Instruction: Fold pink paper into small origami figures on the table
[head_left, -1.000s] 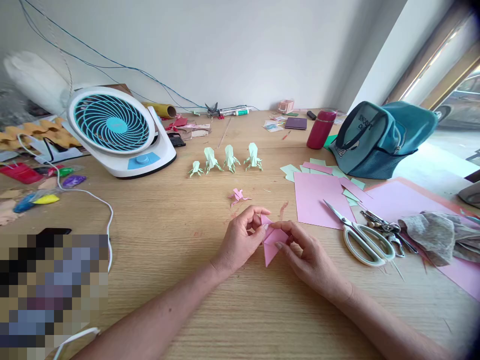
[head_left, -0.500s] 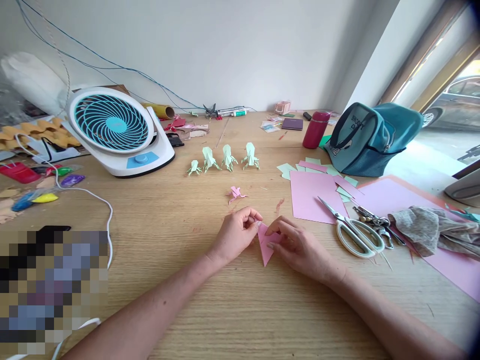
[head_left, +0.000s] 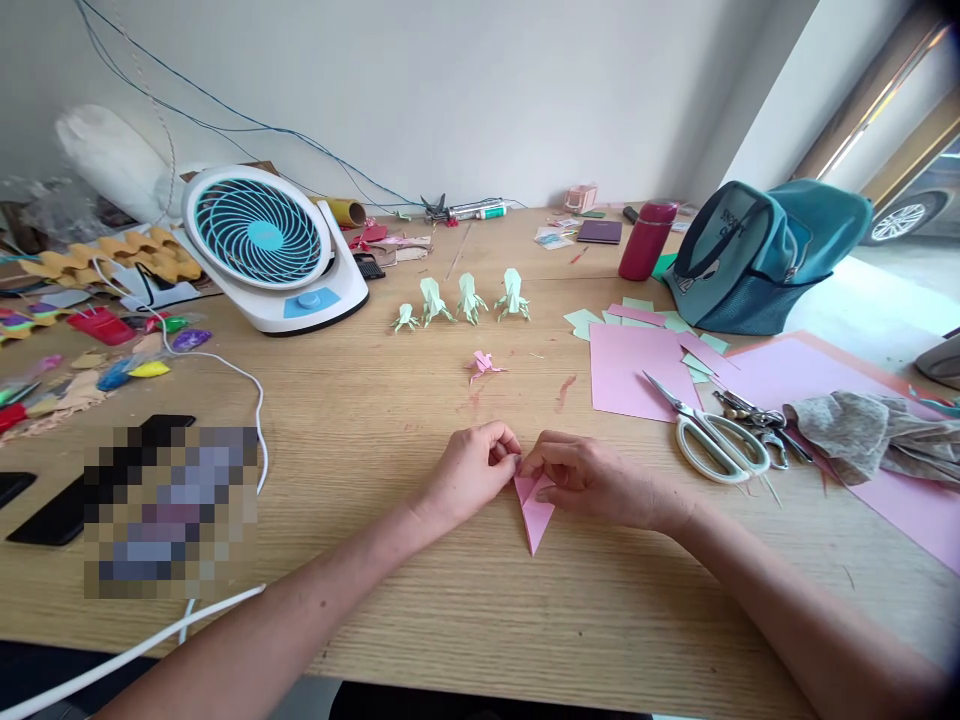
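Note:
A folded pink paper [head_left: 535, 511] lies on the wooden table [head_left: 420, 420] with its point toward me. My left hand [head_left: 474, 468] pinches its upper left edge, fingers curled. My right hand [head_left: 589, 478] presses and pinches its top from the right, fingers closed together. The two hands meet at the top of the paper and hide that part. A small pink folded figure [head_left: 484, 366] sits just beyond my hands. Several pale green folded figures [head_left: 469, 298] stand in a row farther back.
White-handled scissors [head_left: 709, 437] lie on pink paper sheets [head_left: 630, 372] at the right, beside keys and a grey cloth [head_left: 874, 432]. A teal bag [head_left: 761, 255], red bottle [head_left: 643, 241] and white-teal fan [head_left: 268, 245] stand behind. A white cable [head_left: 247, 385] and black phones [head_left: 56, 508] lie left.
My hands have closed in together over the top of the pink paper, which now shows a narrower point. The view has shifted, so the table items sit slightly higher and to the right.

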